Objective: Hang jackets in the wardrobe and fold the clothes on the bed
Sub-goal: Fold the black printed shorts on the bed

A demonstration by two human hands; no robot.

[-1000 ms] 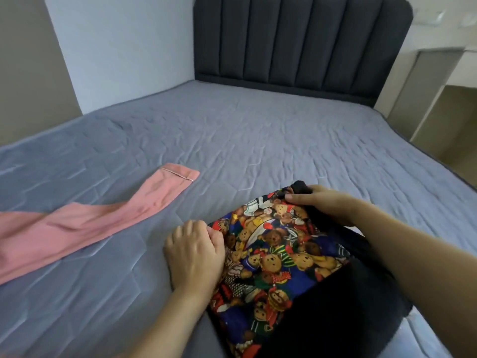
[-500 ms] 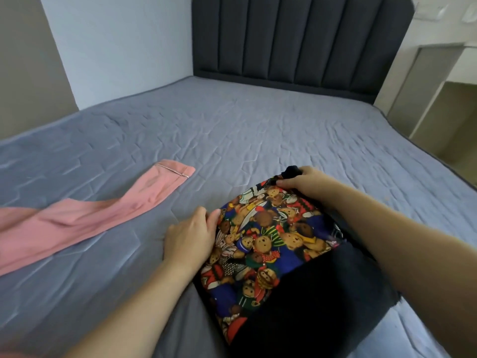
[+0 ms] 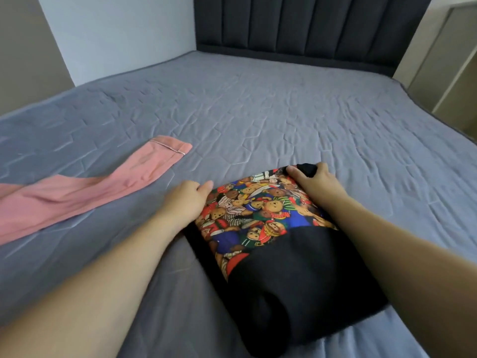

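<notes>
The folded bear-print top lies on the bed right of the pink garment, its long axis running away from the person, right hand pinching its far corner, left hand, fingers curled, against its left edge

Two bare forearms, no sleeves, left hand, right hand

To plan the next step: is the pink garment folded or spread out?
Spread out: the pink garment lies long and flat on the bed, unfolded.
</notes>
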